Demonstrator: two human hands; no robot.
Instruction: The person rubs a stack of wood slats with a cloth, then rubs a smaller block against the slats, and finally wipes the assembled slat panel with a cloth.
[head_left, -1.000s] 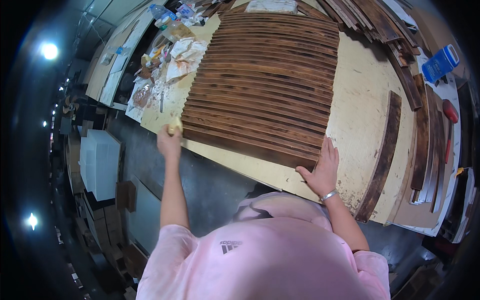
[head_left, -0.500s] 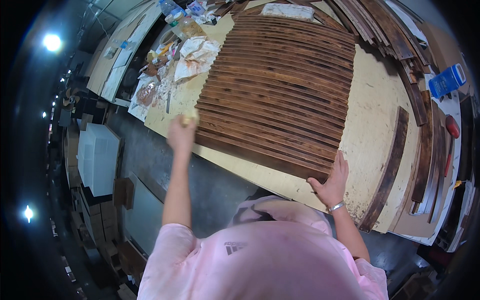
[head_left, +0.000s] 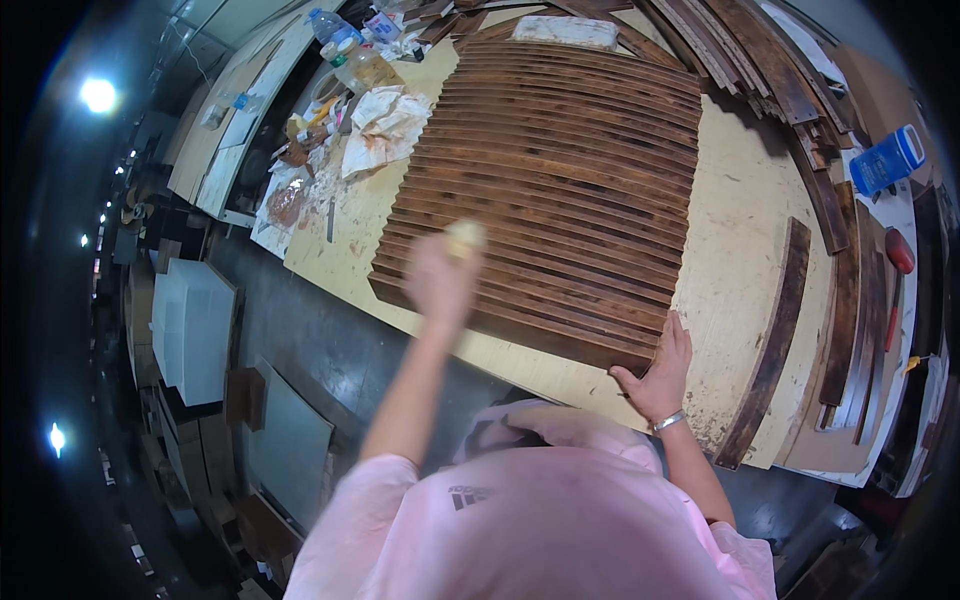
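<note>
A wide stack of dark brown wooden slats [head_left: 540,190], laid side by side like a ribbed panel, lies on the pale work table. My left hand [head_left: 438,285] is over its near left part, closed on a small pale yellow pad [head_left: 466,238]. Motion blurs the pad, so I cannot tell if it is sponge or cloth. At the near right corner my right hand [head_left: 662,370] rests against the slats, with fingers stretched along their ends and the thumb spread apart. A bracelet circles that wrist.
Crumpled stained paper [head_left: 385,130], bottles [head_left: 375,70] and litter lie left of the slats. One loose dark strip [head_left: 768,345] lies to the right, beyond it more boards [head_left: 845,300], a blue tub [head_left: 887,160] and a red-handled tool [head_left: 900,250]. A white block [head_left: 565,32] sits behind.
My left hand has moved right with the pale yellow pad, from the slats' left edge onto their near part. My right hand stays at the corner.
</note>
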